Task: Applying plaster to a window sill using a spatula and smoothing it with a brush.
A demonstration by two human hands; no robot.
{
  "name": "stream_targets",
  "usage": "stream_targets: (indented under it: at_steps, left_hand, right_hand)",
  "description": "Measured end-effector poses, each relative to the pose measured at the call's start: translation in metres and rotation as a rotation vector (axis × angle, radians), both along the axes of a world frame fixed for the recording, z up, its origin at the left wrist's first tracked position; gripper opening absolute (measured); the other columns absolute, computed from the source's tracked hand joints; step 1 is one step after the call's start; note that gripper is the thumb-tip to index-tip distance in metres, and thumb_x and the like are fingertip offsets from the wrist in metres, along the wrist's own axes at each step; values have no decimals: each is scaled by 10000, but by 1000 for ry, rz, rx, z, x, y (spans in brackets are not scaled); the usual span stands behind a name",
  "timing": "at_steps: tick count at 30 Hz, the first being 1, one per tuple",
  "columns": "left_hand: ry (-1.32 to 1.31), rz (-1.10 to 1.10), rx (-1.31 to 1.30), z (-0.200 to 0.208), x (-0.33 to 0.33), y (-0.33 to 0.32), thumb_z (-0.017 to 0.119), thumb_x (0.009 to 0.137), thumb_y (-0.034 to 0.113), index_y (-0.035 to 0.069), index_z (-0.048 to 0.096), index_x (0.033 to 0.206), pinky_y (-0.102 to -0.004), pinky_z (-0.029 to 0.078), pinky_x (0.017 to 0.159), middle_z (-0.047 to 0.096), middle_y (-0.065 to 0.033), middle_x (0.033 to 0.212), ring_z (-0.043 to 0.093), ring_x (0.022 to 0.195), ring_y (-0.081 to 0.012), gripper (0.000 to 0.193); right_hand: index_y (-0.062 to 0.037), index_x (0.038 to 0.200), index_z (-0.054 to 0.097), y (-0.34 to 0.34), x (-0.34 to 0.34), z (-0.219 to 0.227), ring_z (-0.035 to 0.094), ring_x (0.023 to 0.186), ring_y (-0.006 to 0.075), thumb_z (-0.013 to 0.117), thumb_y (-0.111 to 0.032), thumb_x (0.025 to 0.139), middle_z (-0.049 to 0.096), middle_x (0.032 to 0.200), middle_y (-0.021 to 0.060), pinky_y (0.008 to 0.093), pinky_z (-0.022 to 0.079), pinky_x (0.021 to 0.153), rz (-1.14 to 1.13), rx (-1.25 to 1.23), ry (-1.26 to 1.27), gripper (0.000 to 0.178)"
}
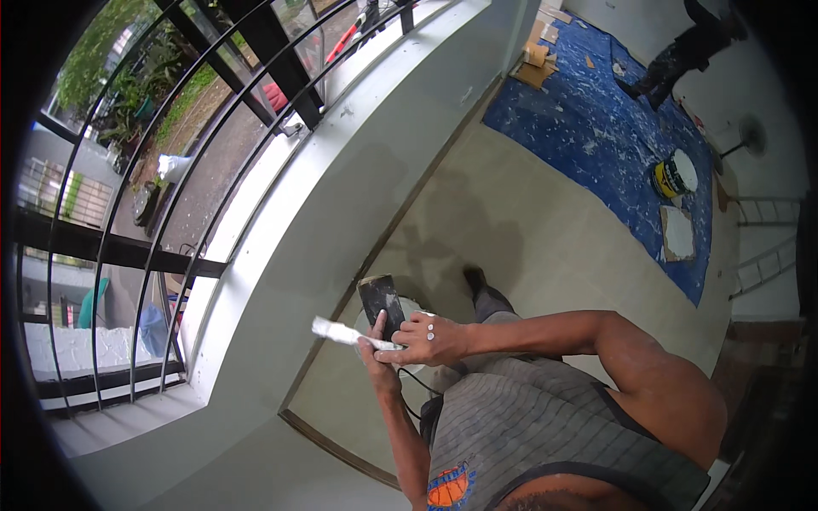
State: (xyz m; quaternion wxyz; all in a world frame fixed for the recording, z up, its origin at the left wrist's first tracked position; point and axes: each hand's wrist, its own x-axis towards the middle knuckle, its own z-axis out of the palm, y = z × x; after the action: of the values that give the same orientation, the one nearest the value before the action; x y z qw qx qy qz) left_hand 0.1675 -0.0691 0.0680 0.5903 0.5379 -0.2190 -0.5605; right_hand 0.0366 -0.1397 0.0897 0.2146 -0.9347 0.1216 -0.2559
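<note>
Both my hands meet in front of my body, close to the wall below the window. In my left hand (377, 361) is a dark flat rectangular thing (380, 300) with pale smears; its exact kind does not show. My right hand (423, 337), dotted with white on its back, has its fingers closed at the end of a narrow white-smeared tool like a paintbrush (336, 330). The tool points left across the left hand's fingers. My right fingertips also come up against the dark thing's lower edge. Behind my hands, a pale round shape (412, 305) is partly hidden.
A barred window (128, 281) with a white sill (341, 128) runs along the left. A paint-spattered blue sheet (562, 119) covers the far right floor, with a bucket (675, 175) and a white-topped square (679, 233). Another person (682, 55) stands there; a ladder (767, 247) is at right.
</note>
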Motion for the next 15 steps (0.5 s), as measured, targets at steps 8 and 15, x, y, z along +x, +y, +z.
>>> stream_targets:
  at_steps: [8, 15]
  left_hand:
    - [-785, 199, 433, -14, -28, 2, 488, 767, 18, -21, 567, 1030, -275, 428, 723, 564, -126, 877, 560, 788, -219, 277]
    - [-791, 494, 788, -2, -49, 62, 463, 761, -15, 33, 596, 1015, -298, 431, 690, 528, -112, 790, 540, 735, -205, 290]
  right_hand:
    - [-228, 1075, 534, -97, -27, -14, 520, 631, 207, 561, -155, 712, 480, 675, 39, 339, 378, 529, 313, 169, 84, 371]
    - [-180, 1039, 555, -163, -64, -63, 511, 637, 227, 600, -167, 730, 486, 701, 56, 353, 388, 549, 458, 318, 437, 313]
